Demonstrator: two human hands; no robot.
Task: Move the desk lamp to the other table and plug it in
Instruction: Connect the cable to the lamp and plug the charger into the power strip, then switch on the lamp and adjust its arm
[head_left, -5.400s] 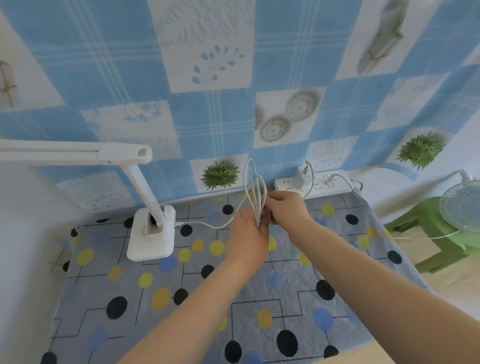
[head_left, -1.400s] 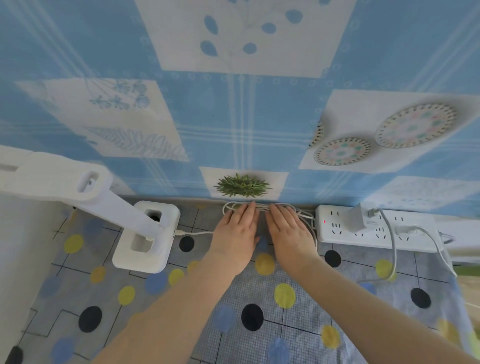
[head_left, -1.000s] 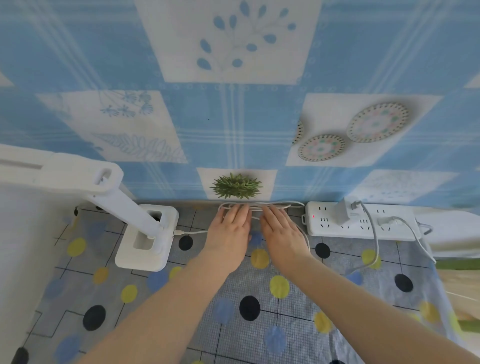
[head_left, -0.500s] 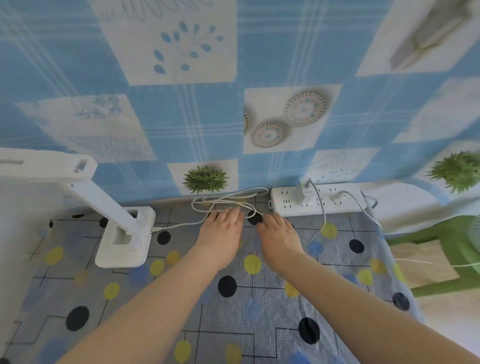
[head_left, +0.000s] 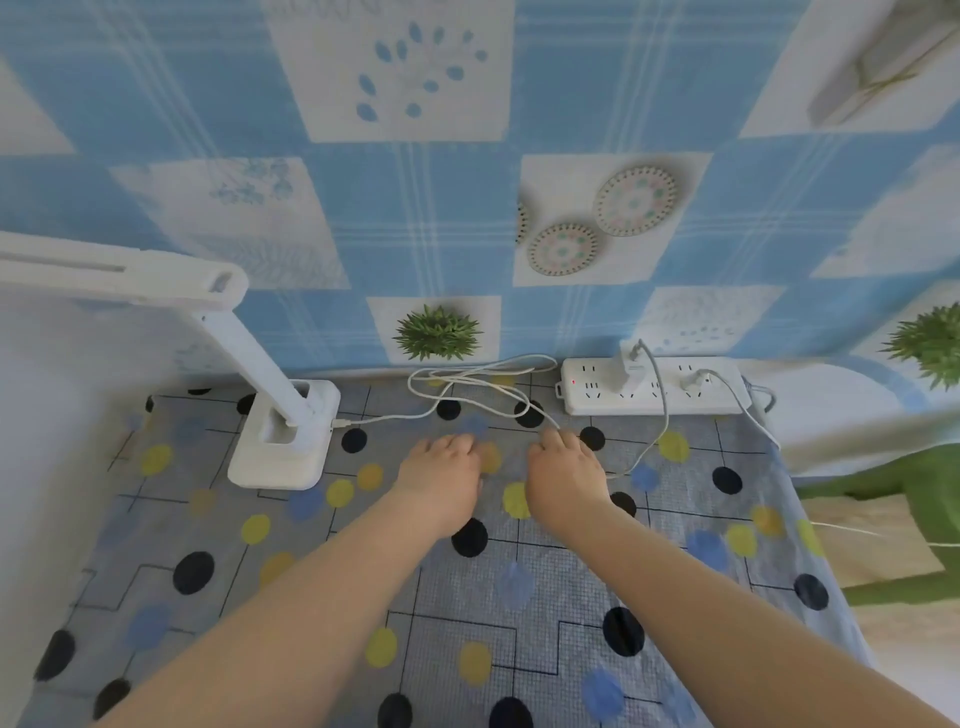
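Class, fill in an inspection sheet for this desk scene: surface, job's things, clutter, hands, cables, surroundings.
Surface: table under a grey cloth with yellow, blue and black dots.
Job's things: white desk lamp standing at back left; white power strip by the wall, adapter plugged in.
Clutter: nothing seen.
Hands: left hand and right hand palm-down, holding nothing.
Cables: lamp cable looped loosely by the wall; another lead leaves the strip rightward.
Surroundings: blue-and-white patterned wall covering; green stool at right.
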